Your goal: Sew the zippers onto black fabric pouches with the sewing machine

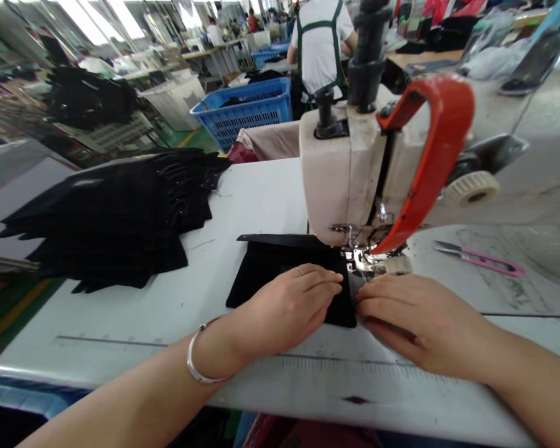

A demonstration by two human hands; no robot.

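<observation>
A flat black fabric piece [256, 280] lies under the sewing machine's presser foot [354, 261], its right edge close to the foot. A raised fold runs along its far side. My left hand [298, 298] rests on top of it, fingers stretched out together toward the foot. Just right of the piece is my right hand [410, 311], its fingers bent and pressed together by the foot. What its fingertips pinch, if anything, is hidden. The sewing machine [340, 168] has a red curved guard [448, 143] in front of the needle area.
A pile of black fabric pieces [121, 211] sits on the white table [256, 193] at left. Pink-handled thread snips [485, 260] lie right of the machine. Behind the table are a blue crate [247, 112] and a person in a white shirt [320, 50].
</observation>
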